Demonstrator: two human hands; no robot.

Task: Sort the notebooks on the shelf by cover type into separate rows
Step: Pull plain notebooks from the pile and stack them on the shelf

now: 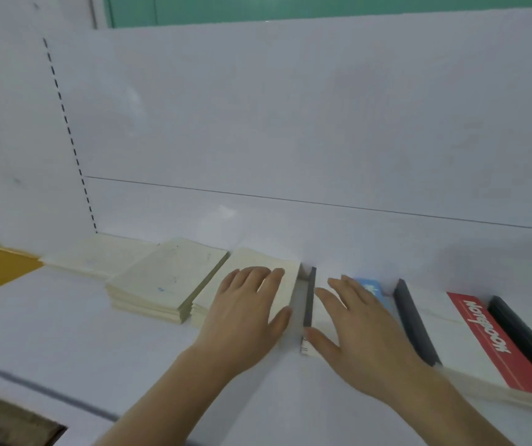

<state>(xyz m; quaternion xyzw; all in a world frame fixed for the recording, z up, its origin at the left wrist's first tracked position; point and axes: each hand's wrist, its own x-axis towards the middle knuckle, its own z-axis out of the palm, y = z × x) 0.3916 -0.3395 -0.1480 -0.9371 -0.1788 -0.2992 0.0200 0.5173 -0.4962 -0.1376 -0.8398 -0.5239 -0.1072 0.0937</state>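
— Notebooks: where do they lie on the shelf (65, 333)?
— In a line along the white back panel (290, 123). Plain cream stacks (161, 278) sit to the left; to the right lie notebooks with dark spines (414, 320), one with a blue cover (372, 289) and one with a red cover (489, 339).
— And the left hand (245, 312)?
— Flat, fingers straight, resting on the rightmost cream stack (285, 268).
— The right hand (357, 333)?
— Also spread flat, on a white-covered notebook (320, 323) just beside that stack, the thumb at its near edge. A dark spine (309, 297) stands between the two hands.
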